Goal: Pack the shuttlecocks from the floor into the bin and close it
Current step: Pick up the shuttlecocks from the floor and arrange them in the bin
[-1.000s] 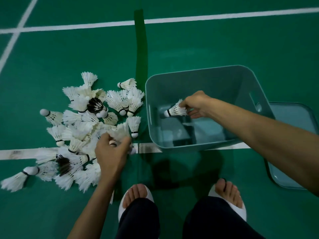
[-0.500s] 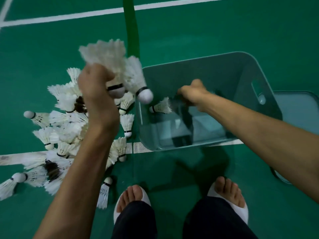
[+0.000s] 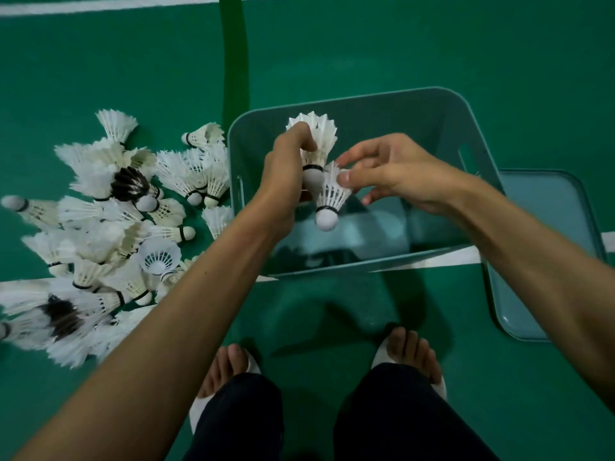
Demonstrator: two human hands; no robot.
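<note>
A teal plastic bin stands open on the green court floor. Above its inside, my left hand grips a white feather shuttlecock, cork end down. My right hand pinches the feathers of a second shuttlecock between thumb and fingers, right beside the first, also cork down. A pile of several white shuttlecocks, a few with dark feathers, lies on the floor left of the bin. The bin's floor is partly hidden by my hands.
The bin's teal lid lies flat on the floor just right of the bin. My two feet in white slippers stand close in front of the bin. White court lines cross the floor.
My left hand carried shuttlecocks from above the pile to over the bin. My right hand rose from the bin's inside and took hold of one of them.
</note>
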